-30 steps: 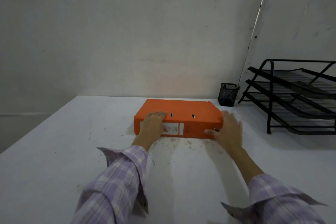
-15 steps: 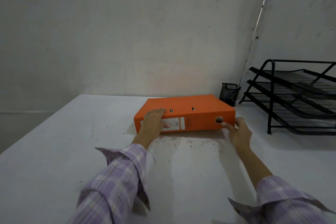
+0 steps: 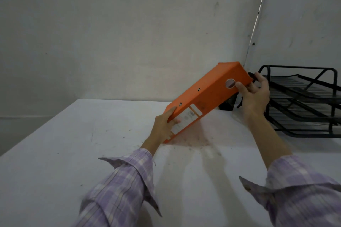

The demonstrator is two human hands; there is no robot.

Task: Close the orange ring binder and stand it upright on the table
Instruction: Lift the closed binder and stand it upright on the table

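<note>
The closed orange ring binder (image 3: 208,96) is tilted steeply over the white table (image 3: 73,153), its spine facing me with a white label and a round finger hole. Its lower left corner rests near the table; its right end is raised high. My left hand (image 3: 163,127) grips the lower end by the label. My right hand (image 3: 255,94) holds the raised end, thumb beside the finger hole.
A black three-tier wire letter tray (image 3: 302,103) stands at the right, close behind my right hand. A black mesh pen cup (image 3: 227,104) is mostly hidden behind the binder. Grey walls meet in the corner behind. Scuff marks stain the table under the binder.
The binder lay flat on the table; my right hand has lifted its right end high, pivoting it on the left end that my left hand holds.
</note>
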